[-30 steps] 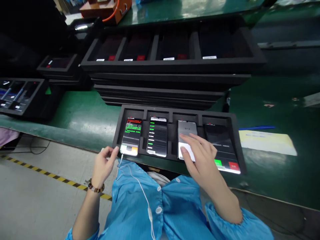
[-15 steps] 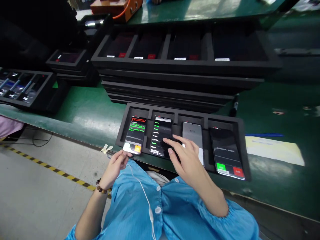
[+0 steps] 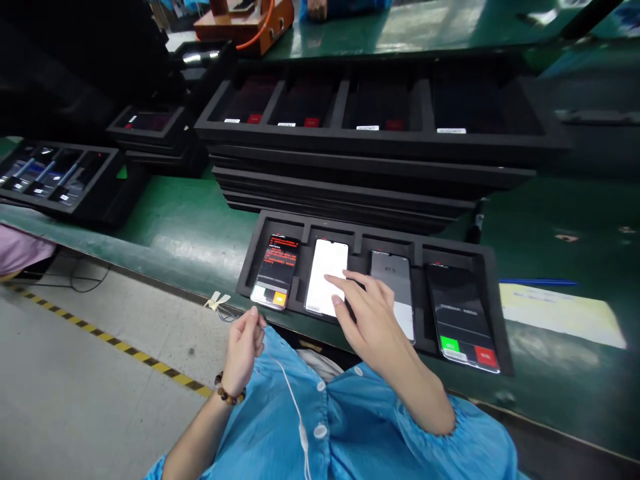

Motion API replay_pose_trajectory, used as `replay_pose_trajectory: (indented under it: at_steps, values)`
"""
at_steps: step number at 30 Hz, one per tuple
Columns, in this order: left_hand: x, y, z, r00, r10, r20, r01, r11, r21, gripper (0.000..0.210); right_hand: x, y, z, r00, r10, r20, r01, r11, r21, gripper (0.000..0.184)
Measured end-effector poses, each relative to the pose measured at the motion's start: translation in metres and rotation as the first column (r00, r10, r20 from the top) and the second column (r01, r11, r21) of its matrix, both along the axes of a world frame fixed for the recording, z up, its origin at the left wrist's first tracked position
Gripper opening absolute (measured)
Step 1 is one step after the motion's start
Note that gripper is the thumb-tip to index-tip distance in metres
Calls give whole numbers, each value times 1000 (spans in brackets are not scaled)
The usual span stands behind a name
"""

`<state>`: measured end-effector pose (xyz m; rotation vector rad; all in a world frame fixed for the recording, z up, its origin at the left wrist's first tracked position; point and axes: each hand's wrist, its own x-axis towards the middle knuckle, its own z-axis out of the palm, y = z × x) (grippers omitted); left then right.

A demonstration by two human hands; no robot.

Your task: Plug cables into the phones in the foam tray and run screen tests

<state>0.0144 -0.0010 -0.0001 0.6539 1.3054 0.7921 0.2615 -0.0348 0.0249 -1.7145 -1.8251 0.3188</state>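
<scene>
A black foam tray [image 3: 457,251] holds several phones side by side. My right hand [image 3: 367,317] is open over it, its index fingertip at the lit white screen of the second phone [image 3: 320,270]. The palm partly covers the third phone [image 3: 393,267], which has a grey and white screen. My left hand [image 3: 245,343] is closed just below the leftmost phone [image 3: 276,270], whose dark screen carries red text. What its fingers hold is hidden; a thin white cable [image 3: 290,393] runs down from beside it. The rightmost phone [image 3: 463,313] shows green and red buttons.
Behind stands a tall stack of black foam trays [image 3: 350,160], with phones in the top one. Another tray [image 3: 75,193] sits at the left. A paper slip [image 3: 560,313], a blue pen [image 3: 540,282] and a black marker [image 3: 477,223] lie at the right.
My left hand has come away from the leftmost phone's lower edge. The second phone's screen turned from a dark list to white. The leftmost phone's green text became red.
</scene>
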Motion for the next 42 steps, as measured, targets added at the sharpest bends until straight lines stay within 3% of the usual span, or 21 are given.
replay_pose_trajectory:
  at_steps: [4, 8, 11, 15, 20, 25, 29, 33, 36, 39, 42]
  values:
    - [-9, 1, 5, 989, -143, -43, 144, 989, 19, 77, -6, 20, 5, 997, 63, 40, -63, 998, 3, 45]
    - [-11, -1, 9, 930, -344, -130, 355, 931, 83, 76, -3, 29, 7, 998, 42, 48, -42, 999, -5, 44]
    - [-9, -2, 8, 910, -391, -140, 407, 907, 109, 76, 0, 27, 4, 999, 30, 43, -29, 999, -20, 42]
    - [0, -3, 5, 876, -473, -93, 480, 873, 81, 77, 8, 23, 0, 1000, -2, 31, 4, 999, -37, 38]
    - [29, -7, -2, 805, -585, 95, 586, 810, 25, 78, 29, 23, 2, 990, -124, 65, 129, 989, -74, 39]
    - [51, -7, -9, 808, -566, 163, 571, 821, 21, 77, 30, 23, 6, 996, -67, 57, 73, 993, -97, 39]
    - [51, -8, -12, 821, -551, 148, 553, 832, 32, 69, 0, 25, 8, 992, 124, -22, -126, 987, -103, 40]
    - [44, -13, -14, 852, -520, 59, 517, 854, 59, 44, -46, 34, 10, 922, 381, -68, -386, 918, -91, 51]
    - [40, -15, -13, 869, -496, 5, 495, 867, 52, 31, -67, 42, 10, 879, 473, -57, -476, 871, -118, 57]
    - [41, -13, -12, 856, -516, 35, 513, 856, 71, 37, -58, 48, 11, 890, 452, -55, -455, 883, -113, 53]
    - [44, -11, -13, 844, -523, 116, 518, 852, 74, 58, -23, 51, 13, 968, 250, -29, -252, 964, -83, 47]
